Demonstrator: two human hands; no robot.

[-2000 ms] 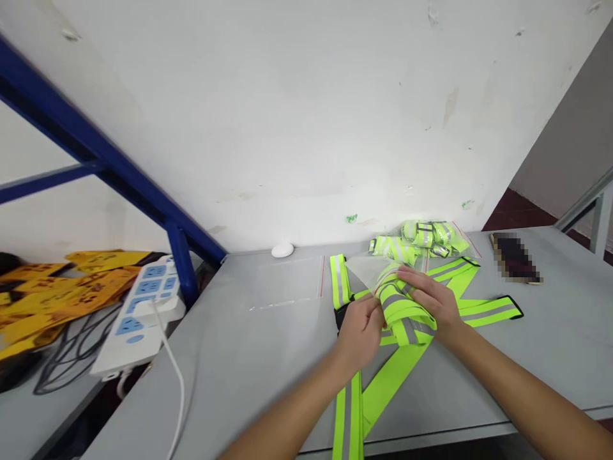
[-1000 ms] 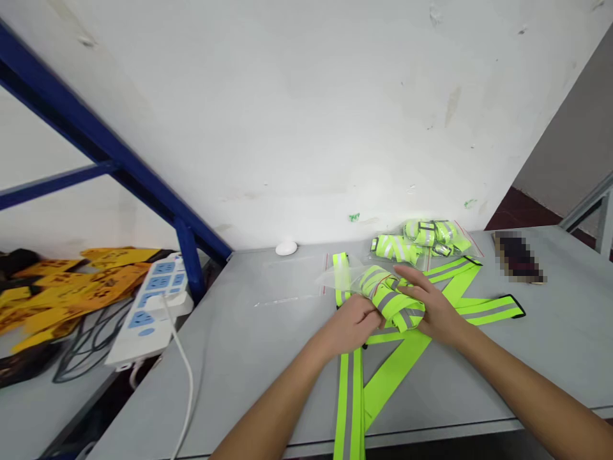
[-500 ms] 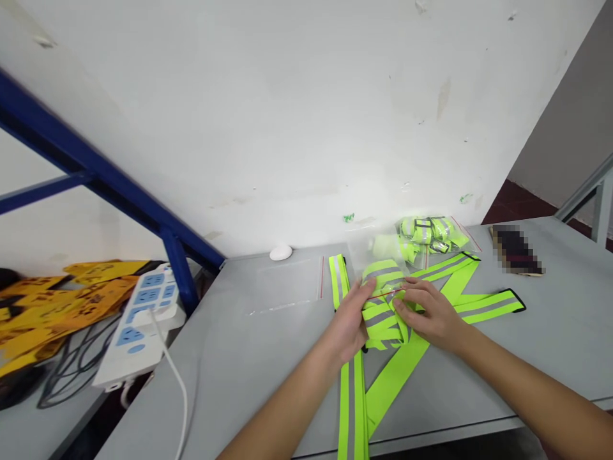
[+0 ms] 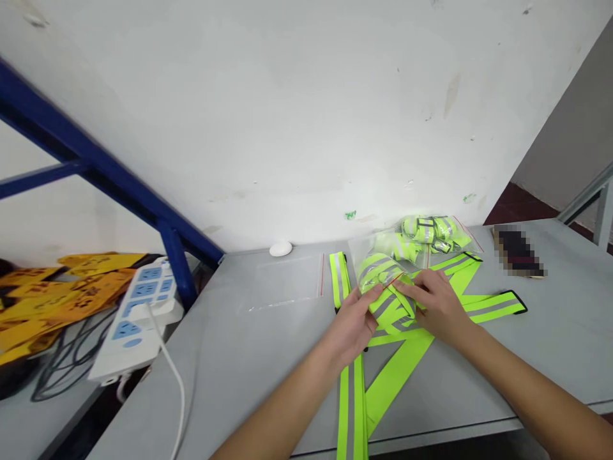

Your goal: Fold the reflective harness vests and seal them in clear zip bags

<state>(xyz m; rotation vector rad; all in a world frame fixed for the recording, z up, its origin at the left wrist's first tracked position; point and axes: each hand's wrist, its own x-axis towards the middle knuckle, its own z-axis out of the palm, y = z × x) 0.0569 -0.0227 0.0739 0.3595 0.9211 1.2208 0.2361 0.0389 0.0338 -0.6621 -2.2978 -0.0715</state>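
Observation:
My left hand (image 4: pixel 352 326) is closed at the left edge of a clear zip-lock bag (image 4: pixel 360 248), its thumb by the red seal line. A folded neon-yellow reflective strap (image 4: pixel 390 310) with grey stripes lies partly inside the bag, and part of it sticks out toward me. My right hand (image 4: pixel 440 306) pinches the other end of the bag's mouth, its fingertips against the strap. Beneath both hands, a long reflective harness (image 4: pixel 402 367) of the same yellow webbing lies spread on the table. Filled bags (image 4: pixel 433 233) of rolled yellow straps rest just behind, against the wall.
A flat clear bag (image 4: pixel 287 281) with a red seal lies left of my hands, near a white oval object (image 4: pixel 280 249). A dark phone-like item (image 4: pixel 518 250) is at right. Leftward are a blue frame (image 4: pixel 177 262), a power strip (image 4: pixel 138 313) with a cable, and orange-yellow straps (image 4: pixel 71 294).
The bag's mouth and both hands have shifted slightly right, and the red seal line now slants up to the right. The strap bundle has turned, and the right hand has come closer to the left.

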